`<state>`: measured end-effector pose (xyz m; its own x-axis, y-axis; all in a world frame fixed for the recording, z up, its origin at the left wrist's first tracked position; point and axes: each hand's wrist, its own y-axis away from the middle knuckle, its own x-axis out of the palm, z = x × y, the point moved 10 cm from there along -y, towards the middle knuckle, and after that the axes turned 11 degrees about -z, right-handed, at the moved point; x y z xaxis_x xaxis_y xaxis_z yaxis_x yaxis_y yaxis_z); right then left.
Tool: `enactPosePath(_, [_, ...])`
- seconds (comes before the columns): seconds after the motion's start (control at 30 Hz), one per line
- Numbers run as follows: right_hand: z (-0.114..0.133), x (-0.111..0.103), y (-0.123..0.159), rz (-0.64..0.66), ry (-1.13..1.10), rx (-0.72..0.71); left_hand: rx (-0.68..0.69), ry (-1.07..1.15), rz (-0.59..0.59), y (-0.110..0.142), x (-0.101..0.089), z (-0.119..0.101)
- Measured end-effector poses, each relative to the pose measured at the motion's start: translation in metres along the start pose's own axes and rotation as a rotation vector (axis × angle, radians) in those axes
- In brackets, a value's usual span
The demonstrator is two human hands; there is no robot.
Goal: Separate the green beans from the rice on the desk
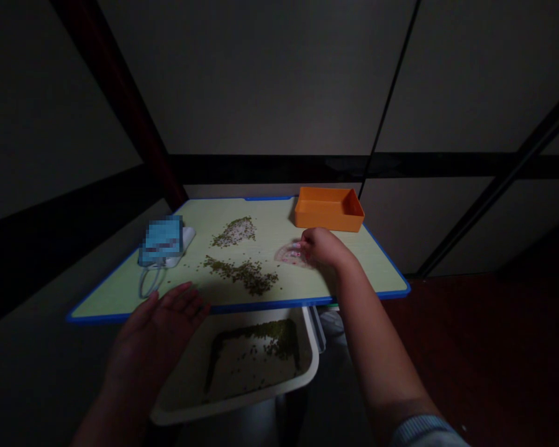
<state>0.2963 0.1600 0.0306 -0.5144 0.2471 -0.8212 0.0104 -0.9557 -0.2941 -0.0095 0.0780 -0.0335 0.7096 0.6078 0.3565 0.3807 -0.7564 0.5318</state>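
Note:
My right hand (325,246) is closed over the right half of the table, its fingers pinched at the edge of a thin, pale pinkish patterned piece (289,254). That piece is blurred, and its kind cannot be made out. Palm up and fingers apart, my left hand (168,316) hovers by the front left edge and holds nothing. Between the hands lies a scattered heap of small green-brown grains (256,278). Farther back is a second heap, of pale and green grains (235,232).
An orange open box (328,220) stands at the back right of the blue-edged table (354,273). At the left sits a blurred-out blue device (162,239) with a looped cord (142,282). Below the front edge, a white bin (312,354) contains green grains.

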Motion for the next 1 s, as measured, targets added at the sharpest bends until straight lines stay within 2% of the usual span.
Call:
enactPosePath(0.47, [0.006,0.012,0.002,0.074,-0.021,-0.050,-0.007,-0.002,0.008,0.001,0.001,0.001])
enactPosePath(0.6, [0.007,0.012,0.003,0.091,0.041,-0.043,-0.005,0.003,-0.003,0.002,0.000,0.000])
enactPosePath(0.8, [-0.017,-0.007,-0.002,-0.016,0.309,0.121,0.009,-0.022,-0.004,0.000,-0.001,0.000])
enactPosePath(1.0, [-0.036,-0.027,0.001,-0.141,0.398,0.294,0.025,-0.069,0.016,0.001,0.002,-0.001])
